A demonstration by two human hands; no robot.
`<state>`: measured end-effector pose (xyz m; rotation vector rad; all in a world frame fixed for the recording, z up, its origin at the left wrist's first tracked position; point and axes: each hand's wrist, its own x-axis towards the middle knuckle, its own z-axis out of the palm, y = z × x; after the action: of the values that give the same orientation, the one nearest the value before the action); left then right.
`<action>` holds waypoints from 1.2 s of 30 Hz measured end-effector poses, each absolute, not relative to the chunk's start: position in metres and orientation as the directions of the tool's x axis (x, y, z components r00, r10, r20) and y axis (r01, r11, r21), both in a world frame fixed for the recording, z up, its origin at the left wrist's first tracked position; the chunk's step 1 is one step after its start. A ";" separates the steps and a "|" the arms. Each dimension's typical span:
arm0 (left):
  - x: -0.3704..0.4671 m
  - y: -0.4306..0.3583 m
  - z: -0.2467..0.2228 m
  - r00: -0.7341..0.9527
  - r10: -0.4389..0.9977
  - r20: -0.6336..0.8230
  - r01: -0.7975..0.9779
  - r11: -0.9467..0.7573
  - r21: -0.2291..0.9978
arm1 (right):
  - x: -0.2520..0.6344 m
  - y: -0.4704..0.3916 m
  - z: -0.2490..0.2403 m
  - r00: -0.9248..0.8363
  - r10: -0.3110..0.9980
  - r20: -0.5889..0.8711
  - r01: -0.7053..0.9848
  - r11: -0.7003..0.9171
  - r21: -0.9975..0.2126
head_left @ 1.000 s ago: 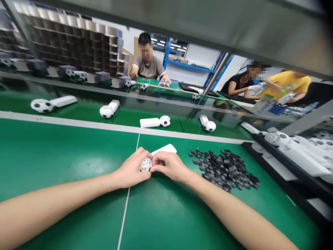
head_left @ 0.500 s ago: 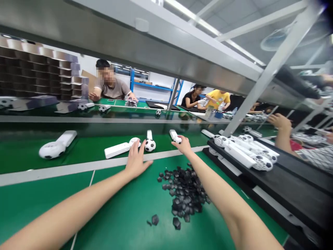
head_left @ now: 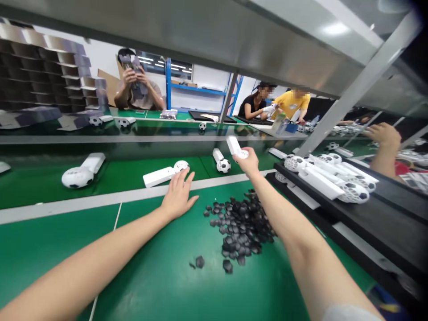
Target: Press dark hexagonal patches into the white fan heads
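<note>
My right hand [head_left: 248, 161] is closed on a white soccer-ball piece with a flat handle [head_left: 233, 145], held up over the green belt. The ball end is partly hidden by my fingers. My left hand [head_left: 179, 194] lies at the belt's near edge, fingers spread, with the fingertips at the ball end of another soccer-ball piece [head_left: 158, 177]; whether they touch it I cannot tell. Between the hands, a third piece [head_left: 223, 166] with black patches rests on the belt. Nearer me is a heap of small black pentagon patches [head_left: 239, 227] on the green table [head_left: 150, 272].
Black trays [head_left: 384, 200] stacked at right carry several white ball pieces [head_left: 354, 191]. Another piece [head_left: 78, 176] lies on the belt [head_left: 123, 169] at left. A metal shelf [head_left: 200, 49] and slanted post [head_left: 347, 93] span above. People sit across; a co-worker's hand [head_left: 384, 133] is at far right.
My right hand has raised its piece off the belt, moving up and to the right. The middle piece has shifted right, away from my left hand. A person opposite has lifted something before their face.
</note>
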<state>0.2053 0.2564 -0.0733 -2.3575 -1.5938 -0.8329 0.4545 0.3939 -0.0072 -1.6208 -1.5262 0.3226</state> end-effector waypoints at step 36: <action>0.162 0.078 -0.036 0.186 0.983 -0.011 0.894 -0.164 0.417 | 0.368 0.129 -0.045 -0.619 0.695 0.365 0.271 0.625 -0.732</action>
<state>0.1619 0.0783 -0.0357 -2.6517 -2.2030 -0.4658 0.3680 0.1295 -0.0451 -0.7535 -2.1986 0.8465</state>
